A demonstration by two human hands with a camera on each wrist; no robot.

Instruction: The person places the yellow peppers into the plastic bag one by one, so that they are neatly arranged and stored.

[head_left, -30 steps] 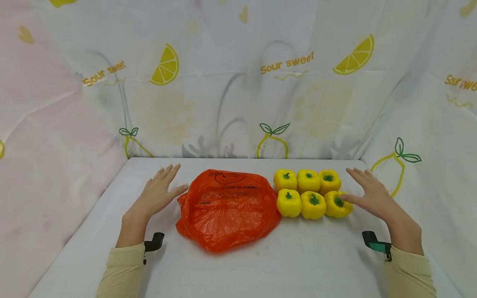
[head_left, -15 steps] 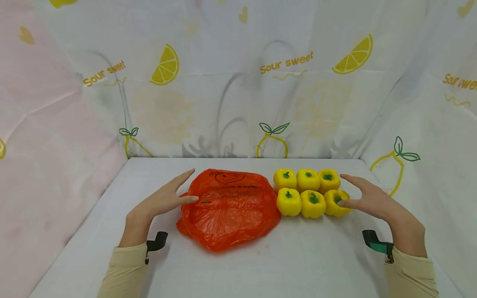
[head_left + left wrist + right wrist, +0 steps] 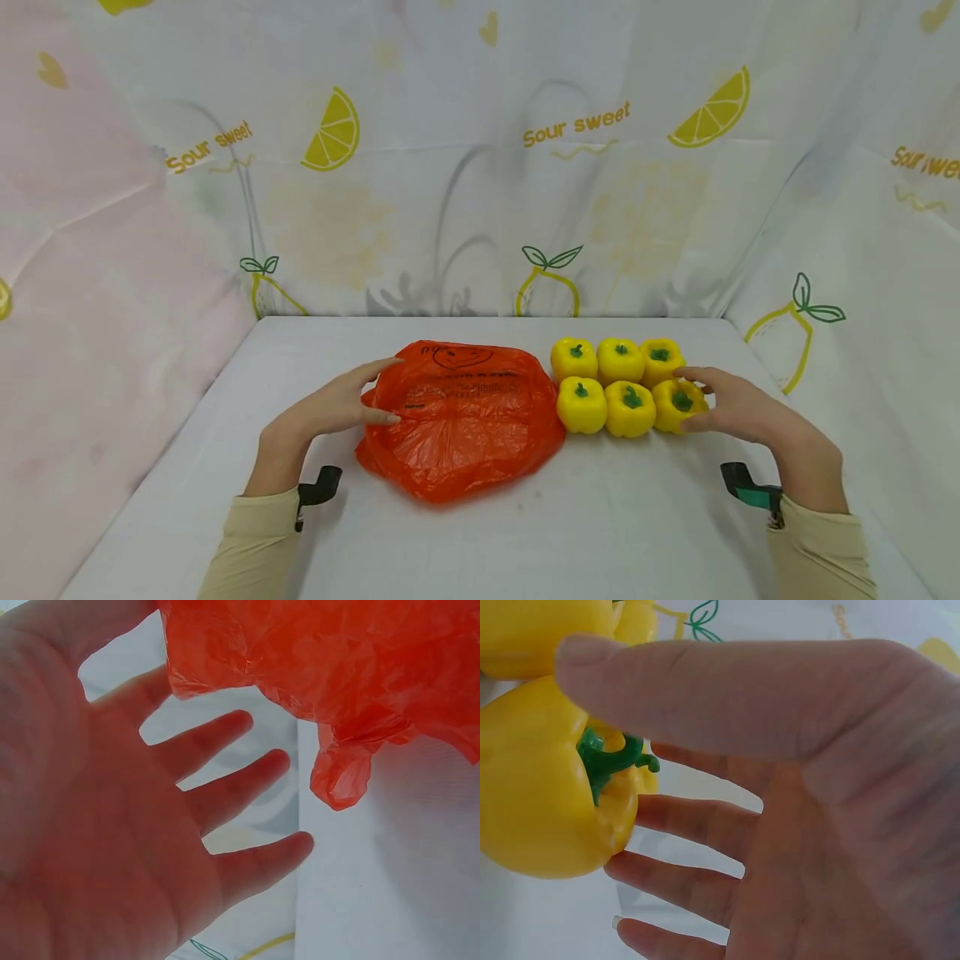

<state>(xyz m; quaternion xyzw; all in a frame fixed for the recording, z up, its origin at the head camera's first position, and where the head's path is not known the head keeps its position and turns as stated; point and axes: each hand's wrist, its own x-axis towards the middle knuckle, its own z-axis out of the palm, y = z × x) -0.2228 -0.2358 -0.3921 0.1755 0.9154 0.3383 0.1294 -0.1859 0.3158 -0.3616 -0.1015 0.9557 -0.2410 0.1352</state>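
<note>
An orange-red plastic bag (image 3: 465,425) with black print lies crumpled on the table. My left hand (image 3: 326,410) is at its left edge, thumb and fingers apart; in the left wrist view the fingers (image 3: 240,795) are spread, with the bag's edge at the thumb side. Several yellow bell peppers with green stems stand in two rows right of the bag. My right hand (image 3: 742,407) reaches around the near-row right-end pepper (image 3: 667,410), thumb on its near side and fingers beyond it. In the right wrist view these fingers are fairly straight, and the thumb overlaps the pepper.
The other peppers (image 3: 630,410) stand close together beside the bag. A white table (image 3: 525,550) spreads in front of them. Printed cloth (image 3: 435,217) with lemon drawings hangs behind and at both sides. Each wrist carries a small black camera mount (image 3: 321,485).
My left hand has moved right to the bag's edge, its fingers coming closer together. The right hand has moved left around the end pepper, its fingers bending in somewhat.
</note>
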